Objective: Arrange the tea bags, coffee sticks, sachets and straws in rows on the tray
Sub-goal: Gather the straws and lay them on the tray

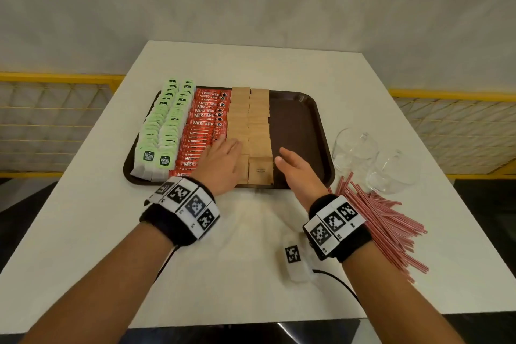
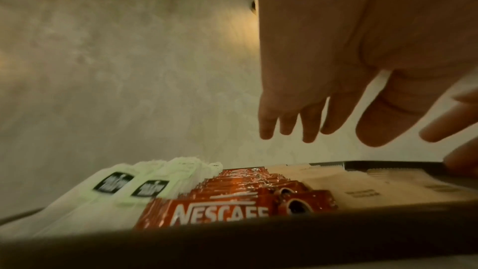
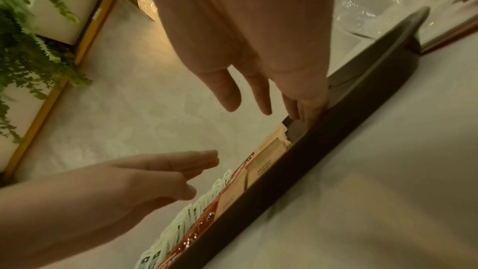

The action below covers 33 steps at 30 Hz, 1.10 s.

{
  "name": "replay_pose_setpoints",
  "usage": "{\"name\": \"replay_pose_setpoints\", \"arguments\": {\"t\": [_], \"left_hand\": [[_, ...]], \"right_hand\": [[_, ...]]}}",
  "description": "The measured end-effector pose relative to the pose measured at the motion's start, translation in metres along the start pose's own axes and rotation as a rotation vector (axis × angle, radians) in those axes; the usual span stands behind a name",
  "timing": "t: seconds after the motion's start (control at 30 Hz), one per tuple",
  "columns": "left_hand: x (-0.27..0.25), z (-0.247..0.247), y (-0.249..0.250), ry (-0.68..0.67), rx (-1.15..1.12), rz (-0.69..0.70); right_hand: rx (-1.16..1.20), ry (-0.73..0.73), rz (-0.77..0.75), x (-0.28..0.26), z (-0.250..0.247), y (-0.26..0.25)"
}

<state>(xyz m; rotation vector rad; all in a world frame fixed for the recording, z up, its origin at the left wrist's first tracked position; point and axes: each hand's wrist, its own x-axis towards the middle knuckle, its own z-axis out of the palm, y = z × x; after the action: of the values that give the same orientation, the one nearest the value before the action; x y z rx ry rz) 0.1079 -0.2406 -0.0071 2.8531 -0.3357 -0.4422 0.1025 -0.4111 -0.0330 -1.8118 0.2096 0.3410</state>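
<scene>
- Tray (image 1: 304,120): a dark brown tray lay across the middle of the white tabletop (image 1: 83,232), its long near rim facing the person.
- Tea bags (image 1: 162,131): two green-and-white rows filled the tray's left edge, overlapped like shingles from far rim to near rim.
- Coffee sticks (image 1: 201,126): a red row lay just beside the tea bags, stacked the same way so that each label showed.
- Sachets (image 1: 258,126): two brown paper rows occupied the tray's centre; the strip along its right edge was bare, presumably kept for the straws.
- Left hand (image 1: 222,165): fingers straight and together, grasping nothing, lying flat over the seam between coffee sticks and sachets; whether it pressed them cannot be told.
- Right hand (image 1: 297,169): fingers extended, gripping nothing, its edge set down on the tray floor just beside the right-hand sachet row, seemingly to square that row from the side.
- Straws (image 1: 385,226): a loose red-striped heap lay off the tray, near the tabletop's right edge; this group was not yet arranged.
- Glass mugs (image 1: 371,159): two clear mugs stood beyond the straws, beside the tray's right rim.
</scene>
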Motion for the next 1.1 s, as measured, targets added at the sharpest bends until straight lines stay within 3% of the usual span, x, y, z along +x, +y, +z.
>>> {"name": "replay_pose_setpoints", "arguments": {"t": [0.2, 0.53, 0.67, 0.83, 0.9, 0.97, 1.03, 1.1], "left_hand": [[0.027, 0.0, 0.003, -0.077, 0.137, 0.036], [0.016, -0.007, 0.0, 0.013, 0.099, 0.006], [0.01, -0.01, 0.02, 0.058, -0.017, 0.118], [-0.014, -0.008, 0.061, 0.115, -0.427, 0.259], [-0.024, -0.001, 0.076, 0.095, -0.532, 0.269], [-0.028, 0.01, 0.09, 0.038, -0.591, 0.246], [-0.028, 0.022, 0.102, -0.043, -0.604, 0.198], [-0.026, 0.032, 0.113, -0.123, -0.58, 0.15]], "right_hand": [[-0.076, 0.054, -0.019, -0.001, 0.007, 0.008], [-0.128, 0.076, -0.008, 0.002, 0.017, 0.002], [-0.149, 0.11, -0.063, -0.01, 0.018, -0.005], [-0.257, 0.068, -0.226, -0.054, -0.014, -0.006], [-0.304, 0.09, -0.192, -0.077, -0.043, -0.001], [-0.396, 0.205, -0.118, -0.092, -0.075, 0.009], [-0.605, 0.277, 0.04, -0.098, -0.1, 0.02], [-0.783, 0.251, 0.184, -0.101, -0.115, 0.028]]}}
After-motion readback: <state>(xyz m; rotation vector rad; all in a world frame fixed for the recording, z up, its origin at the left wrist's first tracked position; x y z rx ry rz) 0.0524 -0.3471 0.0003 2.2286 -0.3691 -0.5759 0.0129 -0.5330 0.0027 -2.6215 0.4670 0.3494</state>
